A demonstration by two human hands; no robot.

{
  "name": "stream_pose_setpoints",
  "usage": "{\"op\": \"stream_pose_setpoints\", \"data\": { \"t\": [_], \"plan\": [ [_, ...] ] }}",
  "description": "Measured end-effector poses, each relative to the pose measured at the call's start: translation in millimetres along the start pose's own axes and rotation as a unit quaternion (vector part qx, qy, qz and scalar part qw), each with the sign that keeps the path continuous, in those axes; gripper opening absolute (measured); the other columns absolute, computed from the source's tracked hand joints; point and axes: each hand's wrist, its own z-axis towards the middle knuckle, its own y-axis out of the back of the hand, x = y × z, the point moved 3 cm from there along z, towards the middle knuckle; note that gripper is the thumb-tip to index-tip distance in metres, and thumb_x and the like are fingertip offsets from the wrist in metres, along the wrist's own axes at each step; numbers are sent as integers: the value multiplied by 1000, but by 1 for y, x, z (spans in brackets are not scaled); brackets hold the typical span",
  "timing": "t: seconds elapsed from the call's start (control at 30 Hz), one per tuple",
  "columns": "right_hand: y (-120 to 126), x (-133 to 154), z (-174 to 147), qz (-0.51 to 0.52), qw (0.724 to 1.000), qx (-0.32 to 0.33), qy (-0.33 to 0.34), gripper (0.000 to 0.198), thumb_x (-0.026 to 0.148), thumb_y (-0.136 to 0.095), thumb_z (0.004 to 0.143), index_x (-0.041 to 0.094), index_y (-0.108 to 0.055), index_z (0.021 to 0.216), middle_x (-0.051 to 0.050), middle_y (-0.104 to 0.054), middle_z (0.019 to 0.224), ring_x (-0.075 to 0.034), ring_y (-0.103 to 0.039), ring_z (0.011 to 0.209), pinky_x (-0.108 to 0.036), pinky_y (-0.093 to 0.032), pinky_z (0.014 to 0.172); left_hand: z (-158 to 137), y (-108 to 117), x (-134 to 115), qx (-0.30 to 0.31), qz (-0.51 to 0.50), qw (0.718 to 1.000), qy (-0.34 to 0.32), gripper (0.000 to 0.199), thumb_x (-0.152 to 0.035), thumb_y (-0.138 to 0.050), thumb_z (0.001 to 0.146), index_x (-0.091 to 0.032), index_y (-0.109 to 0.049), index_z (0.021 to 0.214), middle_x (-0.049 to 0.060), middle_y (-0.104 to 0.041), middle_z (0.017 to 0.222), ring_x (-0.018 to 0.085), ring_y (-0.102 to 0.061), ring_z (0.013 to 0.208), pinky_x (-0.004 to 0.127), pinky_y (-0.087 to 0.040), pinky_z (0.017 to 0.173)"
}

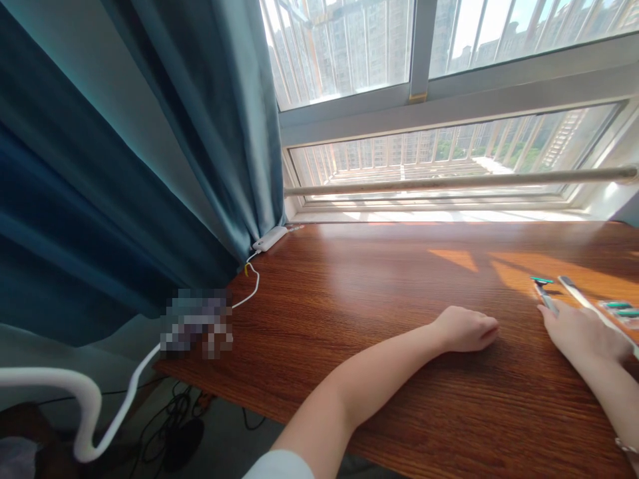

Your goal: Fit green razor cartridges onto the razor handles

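Note:
My left hand (464, 329) rests on the brown wooden table, its fingers curled into a loose fist with nothing showing out of it. Farther right, my right hand (582, 332) is closed around the handle of a razor (548, 301). The razor's green-edged head points away from me, toward the window. Just beyond that hand lies a long white and grey stick-like object (582, 295), partly hidden by the hand. A clear pack with green-edged pieces, which look like razor heads (619, 308), sits at the right edge of the view.
The wooden table (349, 286) reaches to a barred window (439, 159). Blue curtains (229, 120) hang at the left. A white plug-like device (270, 238) with a cable lies at the table's back left corner. A blurred patch covers something on the left edge, near a white bent tube (90, 412).

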Motion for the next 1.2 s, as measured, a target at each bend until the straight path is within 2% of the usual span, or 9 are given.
{"op": "stream_pose_setpoints", "data": {
  "t": [0.17,0.43,0.83,0.9,0.97,1.03,1.1,1.13,1.2],
  "plan": [
    [2,-2,-1,1,999,-5,-38,50,54,-33,75,24,-58,107,-23,-54,97,-41,-52,94,-48,-35,60,-1,2,-1,-2,-1,1000,-7,32,-35,-28,86,-19,-53,76,3,-65,84,16,-63,76,22,-41,49],
    [4,-1,-5,-7,1000,-13,-19,51,49,-31,76,15,-61,100,-24,-53,94,-39,-54,90,-44,-36,56,-1,2,-1,0,-4,1000,-1,30,-34,-29,86,-20,-54,77,3,-65,85,14,-62,78,22,-43,53],
    [0,-7,0,-3,1000,-9,-18,41,42,-37,76,20,-60,102,-20,-53,95,-38,-53,91,-44,-36,57,0,-1,-1,-2,-9,1000,-4,31,-34,-28,86,-20,-53,75,2,-65,83,15,-62,77,21,-42,52],
    [2,-4,-3,-9,1000,-28,-11,41,44,-39,76,18,-61,99,-21,-53,93,-37,-54,86,-44,-36,56,1,-1,0,0,-19,1000,1,30,-34,-29,86,-20,-54,76,3,-65,83,15,-62,78,22,-43,54],
    [13,7,-14,-2,997,-83,8,43,45,-40,76,14,-60,99,-24,-51,94,-37,-52,86,-45,-37,58,1,2,3,-14,-47,999,18,29,-33,-31,85,-20,-56,78,3,-65,84,15,-61,80,22,-44,58],
    [28,30,-36,48,983,-167,62,45,44,-41,78,12,-57,104,-22,-50,97,-37,-47,95,-46,-38,67,-2,12,9,-50,-110,991,57,27,-31,-33,85,-19,-58,83,4,-65,87,14,-60,83,23,-45,65],
    [41,64,-65,169,948,-193,187,46,43,-39,81,14,-49,115,-17,-50,99,-32,-46,99,-45,-38,78,-9,27,17,-94,-223,964,108,29,-33,-35,85,-16,-58,93,6,-65,87,13,-59,80,23,-45,69],
    [44,82,-81,250,921,-164,250,46,42,-39,81,17,-46,119,-13,-51,98,-28,-48,96,-43,-39,81,-16,34,21,-117,-293,939,134,31,-34,-36,85,-15,-55,101,7,-64,89,13,-59,77,23,-46,68],
    [44,118,-111,405,843,-55,350,48,41,-39,83,23,-35,127,-11,-48,111,-23,-50,98,-38,-43,80,-31,49,27,-161,-432,876,144,38,-36,-38,85,-15,-46,116,9,-60,101,14,-59,86,24,-47,71]
  ]
}}
